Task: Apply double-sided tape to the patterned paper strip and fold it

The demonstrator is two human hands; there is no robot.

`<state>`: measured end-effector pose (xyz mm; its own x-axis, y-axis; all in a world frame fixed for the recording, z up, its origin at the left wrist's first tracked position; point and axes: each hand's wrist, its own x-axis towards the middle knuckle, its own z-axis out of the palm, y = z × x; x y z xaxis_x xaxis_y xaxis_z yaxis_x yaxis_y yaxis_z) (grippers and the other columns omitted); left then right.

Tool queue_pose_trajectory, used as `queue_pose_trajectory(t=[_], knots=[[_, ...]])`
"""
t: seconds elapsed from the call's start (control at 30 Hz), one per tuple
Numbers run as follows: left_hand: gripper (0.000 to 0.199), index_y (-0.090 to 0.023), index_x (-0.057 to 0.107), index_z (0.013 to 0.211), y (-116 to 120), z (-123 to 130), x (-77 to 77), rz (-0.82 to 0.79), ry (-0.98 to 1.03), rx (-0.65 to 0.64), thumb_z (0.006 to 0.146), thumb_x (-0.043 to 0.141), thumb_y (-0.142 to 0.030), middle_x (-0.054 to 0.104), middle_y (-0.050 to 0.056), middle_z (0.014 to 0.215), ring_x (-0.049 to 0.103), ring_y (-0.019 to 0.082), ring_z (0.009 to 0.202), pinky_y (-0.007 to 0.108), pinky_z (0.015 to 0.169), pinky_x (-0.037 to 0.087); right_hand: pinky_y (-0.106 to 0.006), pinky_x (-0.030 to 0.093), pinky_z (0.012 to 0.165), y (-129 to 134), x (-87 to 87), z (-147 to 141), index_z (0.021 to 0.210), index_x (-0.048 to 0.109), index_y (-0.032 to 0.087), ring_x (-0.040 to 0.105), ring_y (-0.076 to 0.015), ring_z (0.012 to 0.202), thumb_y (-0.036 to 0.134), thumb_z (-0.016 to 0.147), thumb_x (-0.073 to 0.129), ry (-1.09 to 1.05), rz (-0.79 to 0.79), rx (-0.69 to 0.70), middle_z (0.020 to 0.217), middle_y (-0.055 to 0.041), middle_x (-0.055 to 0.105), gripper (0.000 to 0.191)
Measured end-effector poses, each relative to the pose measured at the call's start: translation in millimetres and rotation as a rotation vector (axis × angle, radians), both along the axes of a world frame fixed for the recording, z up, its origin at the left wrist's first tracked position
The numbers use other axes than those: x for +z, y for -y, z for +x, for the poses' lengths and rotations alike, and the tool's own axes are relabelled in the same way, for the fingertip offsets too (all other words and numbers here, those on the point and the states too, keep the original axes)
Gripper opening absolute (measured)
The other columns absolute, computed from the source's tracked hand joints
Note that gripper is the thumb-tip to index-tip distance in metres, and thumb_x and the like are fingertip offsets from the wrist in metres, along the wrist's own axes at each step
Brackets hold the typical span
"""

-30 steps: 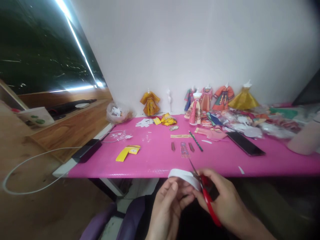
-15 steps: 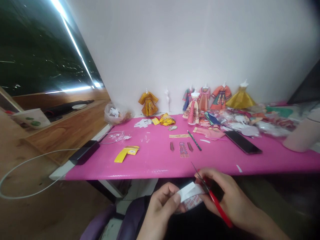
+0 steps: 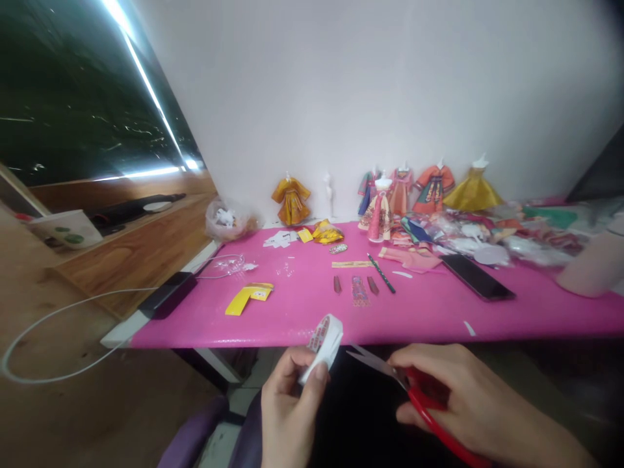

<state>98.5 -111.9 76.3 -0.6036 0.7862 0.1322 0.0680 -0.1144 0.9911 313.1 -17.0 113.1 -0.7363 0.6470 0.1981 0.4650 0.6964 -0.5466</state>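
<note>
My left hand (image 3: pixel 287 406) pinches a small curled piece of white paper (image 3: pixel 324 338) with a red pattern on one side, held up just below the pink table's front edge. My right hand (image 3: pixel 468 403) grips red-handled scissors (image 3: pixel 414 400), their blades pointing left toward the paper with a small gap between tip and paper. Both hands hover over my dark lap, in front of the pink table (image 3: pixel 419 312).
On the table lie small patterned strips (image 3: pixel 359 289), a pencil (image 3: pixel 381 273), yellow paper pieces (image 3: pixel 248 298), a black phone (image 3: pixel 478 277) and a heap of paper clothes at right. Paper-dressed dolls (image 3: pixel 292 200) stand along the wall. A dark device and a white cable (image 3: pixel 63 312) lie at left.
My hands have drawn apart. The left lifted the paper piece up and to the left, and the right moved the scissors away to the right and lower.
</note>
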Motion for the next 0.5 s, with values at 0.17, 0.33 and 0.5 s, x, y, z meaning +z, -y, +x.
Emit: queue_pose_trajectory(t=[0.17,0.33,0.5], knots=[[0.032,-0.021,0.064,0.069,-1.1,4.2,-0.3,0.005,-0.023,0.036,0.080,0.075,-0.049,0.060,-0.002,0.065,0.051,0.016,0.063,0.024,0.063,0.039,-0.022,0.047,0.052,4.9,1.8,-0.6,0.095,0.070,0.028,0.065,-0.0132,0.055,0.019,0.067,0.091,-0.052,0.200,0.043,0.076,0.0063,0.073,0.037],[0.033,-0.022,0.063,0.067,-2.8,5.5,-0.5,0.002,-0.065,0.027,0.079,0.075,-0.049,0.058,-0.001,0.062,0.050,0.017,0.060,0.025,0.060,0.038,-0.023,0.050,0.056,5.8,-5.1,0.9,0.104,0.070,0.028,0.070,-0.0154,0.061,0.017,0.067,0.091,-0.057,0.286,0.077,0.079,0.0049,0.073,0.043],[0.033,-0.021,0.065,0.067,-3.9,3.7,-0.5,0.007,-0.075,0.009,0.079,0.076,-0.049,0.060,0.000,0.062,0.051,0.017,0.060,0.025,0.059,0.039,-0.025,0.051,0.058,5.4,-11.8,2.2,0.115,0.068,0.024,0.070,-0.0160,0.064,0.021,0.074,0.087,-0.075,0.327,0.116,0.082,0.0023,0.072,0.045]])
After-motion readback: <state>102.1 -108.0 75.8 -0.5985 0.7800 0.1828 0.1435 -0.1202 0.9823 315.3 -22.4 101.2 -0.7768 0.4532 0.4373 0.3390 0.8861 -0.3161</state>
